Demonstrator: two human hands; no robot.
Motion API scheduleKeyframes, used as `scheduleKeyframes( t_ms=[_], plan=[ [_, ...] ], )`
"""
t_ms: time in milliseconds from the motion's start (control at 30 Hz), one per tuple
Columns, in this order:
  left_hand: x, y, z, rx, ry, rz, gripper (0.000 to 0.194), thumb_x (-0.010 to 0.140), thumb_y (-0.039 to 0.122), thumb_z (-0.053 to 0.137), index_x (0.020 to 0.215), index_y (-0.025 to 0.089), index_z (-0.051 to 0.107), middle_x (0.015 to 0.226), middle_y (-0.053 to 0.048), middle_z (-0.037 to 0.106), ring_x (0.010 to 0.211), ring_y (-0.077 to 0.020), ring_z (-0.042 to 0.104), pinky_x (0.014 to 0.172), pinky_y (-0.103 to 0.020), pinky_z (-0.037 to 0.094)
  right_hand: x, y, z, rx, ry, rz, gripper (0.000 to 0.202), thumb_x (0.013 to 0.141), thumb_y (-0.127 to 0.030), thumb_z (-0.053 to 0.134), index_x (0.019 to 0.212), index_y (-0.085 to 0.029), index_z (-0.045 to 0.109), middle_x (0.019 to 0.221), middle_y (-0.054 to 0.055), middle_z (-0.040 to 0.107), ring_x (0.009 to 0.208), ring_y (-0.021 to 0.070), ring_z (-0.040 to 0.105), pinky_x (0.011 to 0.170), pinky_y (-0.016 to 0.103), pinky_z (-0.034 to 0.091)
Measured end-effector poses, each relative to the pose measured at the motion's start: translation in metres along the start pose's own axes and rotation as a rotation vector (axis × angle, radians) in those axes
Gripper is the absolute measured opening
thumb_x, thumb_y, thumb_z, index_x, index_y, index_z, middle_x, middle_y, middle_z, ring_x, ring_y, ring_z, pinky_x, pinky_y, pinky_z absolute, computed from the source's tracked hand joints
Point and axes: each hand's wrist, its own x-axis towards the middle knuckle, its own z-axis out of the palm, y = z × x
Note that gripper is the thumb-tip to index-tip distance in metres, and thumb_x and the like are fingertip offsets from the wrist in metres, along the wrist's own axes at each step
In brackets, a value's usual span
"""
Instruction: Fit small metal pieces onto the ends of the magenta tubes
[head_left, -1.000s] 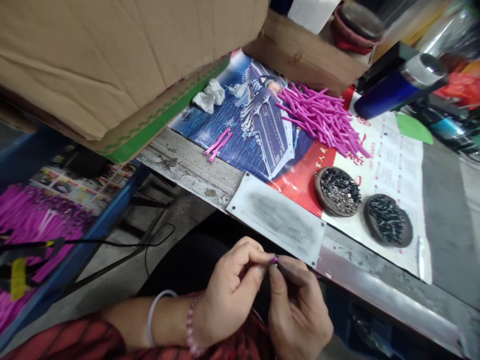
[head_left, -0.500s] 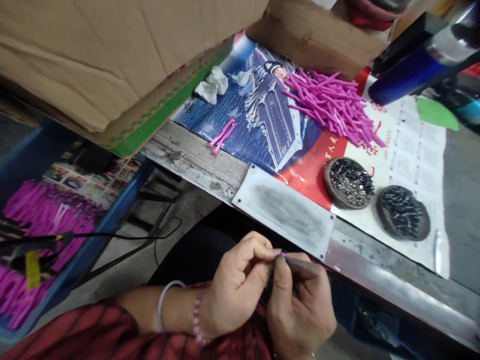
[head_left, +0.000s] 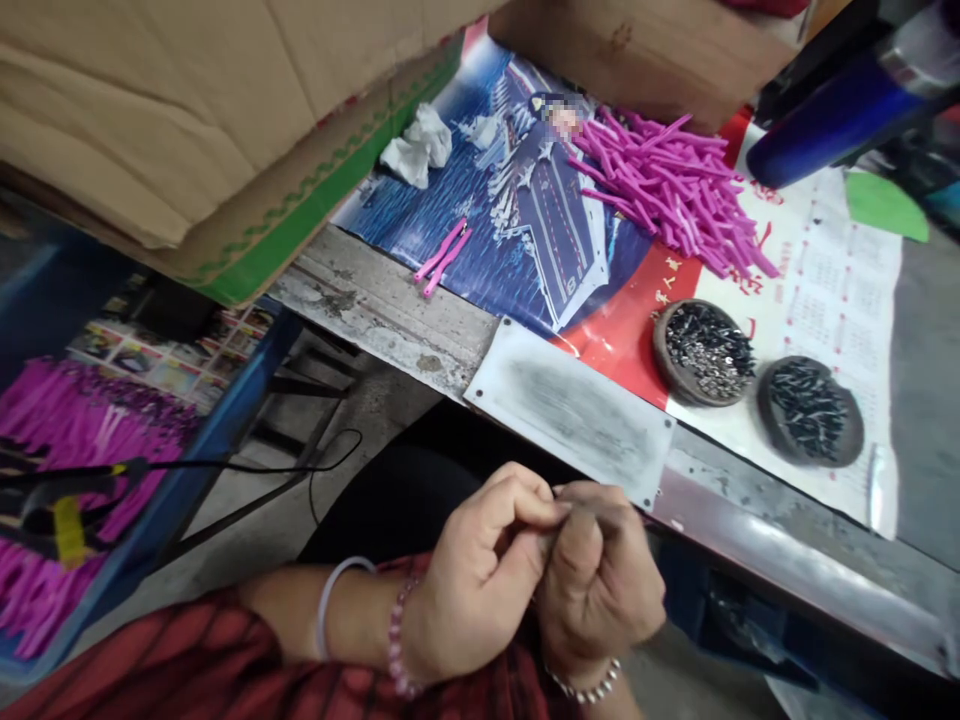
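Note:
In front of my lap, my left hand (head_left: 491, 570) is closed in a pinch, its thumb and forefinger meeting the fingertips of my right hand (head_left: 604, 575). The right hand is curled tightly, thumb pressed against the bent fingers. Whatever they hold between them is hidden by the fingers. Just beyond the hands lies a pale metal plate (head_left: 570, 410) with a dark smudged middle, at the table edge. Two pink strips (head_left: 442, 257) with small dark ends rest farther left on the poster.
A pile of pink strips (head_left: 675, 190) lies on the printed poster (head_left: 480, 290). Round bowls hold small metal and black pieces (head_left: 709, 350) and black pieces (head_left: 810, 410). A cardboard box (head_left: 247, 130) stands left. Below it, a blue bin (head_left: 225, 400) contains many pink strips.
The pink bit that showed between my fingertips is now out of sight. My right hand has turned and curled more, with its thumb folded over; my left hand stays nearly in place.

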Motion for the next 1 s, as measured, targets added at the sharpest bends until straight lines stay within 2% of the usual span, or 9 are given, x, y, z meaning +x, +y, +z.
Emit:
scheduleKeyframes(
  t_ms=[133,233,333,433,500,567,633,767,1000],
  plan=[
    [-0.002,-0.001,0.000,0.046,-0.015,-0.004,0.015,0.095,0.007,0.052,0.092,0.018,0.060,0.090,-0.002,0.056,0.082,-0.0136,0.058,0.072,-0.023,0.048,0.003,0.006,-0.001,-0.059,0.054,-0.037,0.027,0.102,-0.018,0.049,0.076,-0.021,0.056,0.073,0.001,0.058,0.066,0.0149,0.058,0.064,0.029,0.046],
    [-0.003,-0.001,0.000,0.060,-0.016,-0.028,0.015,0.095,0.007,0.051,0.090,0.018,0.060,0.089,-0.002,0.055,0.081,-0.0136,0.058,0.069,-0.022,0.047,0.009,0.006,-0.007,0.062,-0.095,0.066,0.039,0.106,-0.022,0.044,0.068,-0.020,0.051,0.060,-0.003,0.049,0.051,0.0104,0.046,0.051,0.025,0.037],
    [-0.004,0.000,0.000,0.056,-0.015,-0.027,0.015,0.095,0.007,0.051,0.092,0.018,0.061,0.089,-0.002,0.055,0.081,-0.0138,0.058,0.068,-0.022,0.047,0.012,0.006,-0.012,0.316,-0.224,0.175,0.036,0.107,-0.038,0.043,0.076,-0.021,0.051,0.067,-0.002,0.051,0.058,0.0123,0.051,0.054,0.025,0.041],
    [-0.003,0.000,0.001,0.047,-0.028,-0.030,0.016,0.095,0.007,0.051,0.091,0.018,0.062,0.089,-0.002,0.056,0.078,-0.0129,0.057,0.066,-0.021,0.046,0.010,0.007,-0.014,0.182,-0.119,0.100,0.017,0.102,-0.029,0.054,0.087,-0.021,0.055,0.079,0.001,0.058,0.070,0.0151,0.058,0.064,0.028,0.046],
    [-0.003,0.000,0.001,0.045,-0.029,-0.045,0.017,0.094,0.006,0.051,0.090,0.018,0.061,0.087,-0.001,0.055,0.076,-0.0126,0.056,0.066,-0.021,0.046,0.008,0.008,-0.014,0.090,-0.119,0.056,0.027,0.104,-0.022,0.048,0.077,-0.021,0.052,0.070,-0.002,0.053,0.059,0.0118,0.052,0.056,0.026,0.039],
    [-0.002,0.001,0.000,0.047,-0.019,-0.053,0.016,0.095,0.007,0.051,0.090,0.018,0.061,0.087,-0.001,0.054,0.078,-0.0132,0.057,0.067,-0.022,0.046,0.009,0.007,-0.014,0.148,-0.211,0.054,0.042,0.109,-0.031,0.035,0.071,-0.021,0.048,0.063,-0.003,0.046,0.051,0.0105,0.043,0.050,0.025,0.034],
    [-0.001,0.001,-0.001,0.051,-0.007,-0.042,0.015,0.096,0.008,0.052,0.091,0.018,0.061,0.088,-0.001,0.054,0.080,-0.0135,0.058,0.069,-0.022,0.047,0.010,0.006,-0.014,0.236,-0.256,0.062,0.041,0.108,-0.042,0.034,0.077,-0.021,0.050,0.069,-0.002,0.050,0.057,0.0119,0.049,0.052,0.025,0.039],
    [-0.003,0.001,-0.003,0.069,-0.020,-0.022,0.015,0.099,0.010,0.051,0.092,0.020,0.061,0.089,-0.001,0.056,0.081,-0.0124,0.057,0.072,-0.020,0.047,0.010,0.004,-0.011,0.199,-0.197,0.057,0.022,0.102,-0.024,0.052,0.080,-0.020,0.054,0.071,-0.002,0.052,0.061,0.0114,0.050,0.058,0.024,0.040],
    [-0.004,-0.001,-0.003,0.029,-0.019,-0.079,0.015,0.100,0.012,0.052,0.092,0.021,0.060,0.090,0.001,0.054,0.077,-0.0109,0.056,0.068,-0.019,0.048,0.014,0.008,-0.010,0.363,-0.365,0.156,0.060,0.111,-0.042,0.015,0.059,-0.021,0.037,0.050,-0.005,0.033,0.042,0.0091,0.034,0.039,0.022,0.025]
  ],
)
